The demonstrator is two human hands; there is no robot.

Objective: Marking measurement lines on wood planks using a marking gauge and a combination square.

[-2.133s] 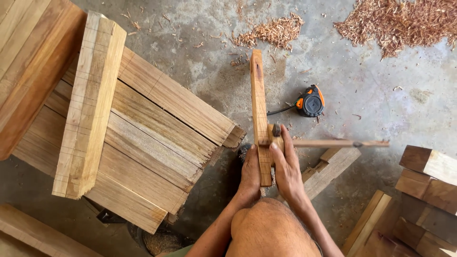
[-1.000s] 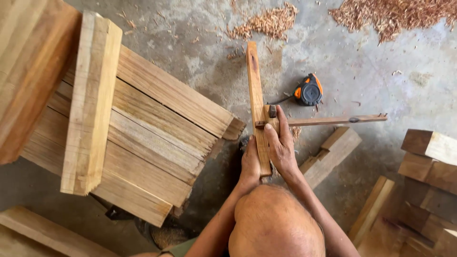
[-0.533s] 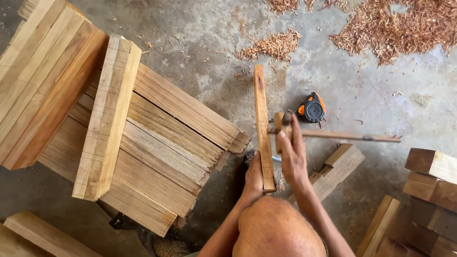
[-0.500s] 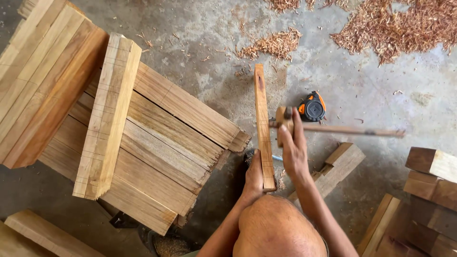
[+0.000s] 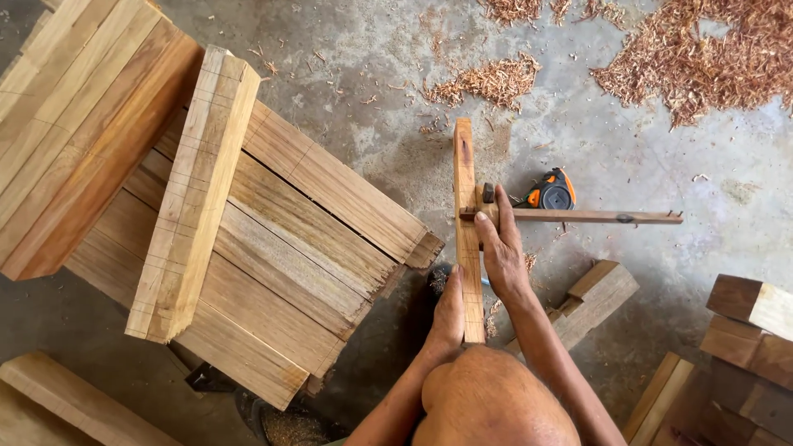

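Narrow wooden strip [image 5: 467, 248] runs 12-to-6 on the concrete floor [image 5: 347, 91]. Left hand [image 5: 448, 314] grips its near end at 6. Right hand [image 5: 500, 248] lies flat and open, pinning a thin crossing stick [image 5: 595, 216] that points to 3. Orange tape measure [image 5: 552, 190] just past it, plank stack [image 5: 273, 239] at 9, shavings [image 5: 702, 58] around 1.

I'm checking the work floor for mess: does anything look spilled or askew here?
Wood shavings lie scattered in heaps over the concrete floor. One pale beam sits crosswise atop the plank stack.
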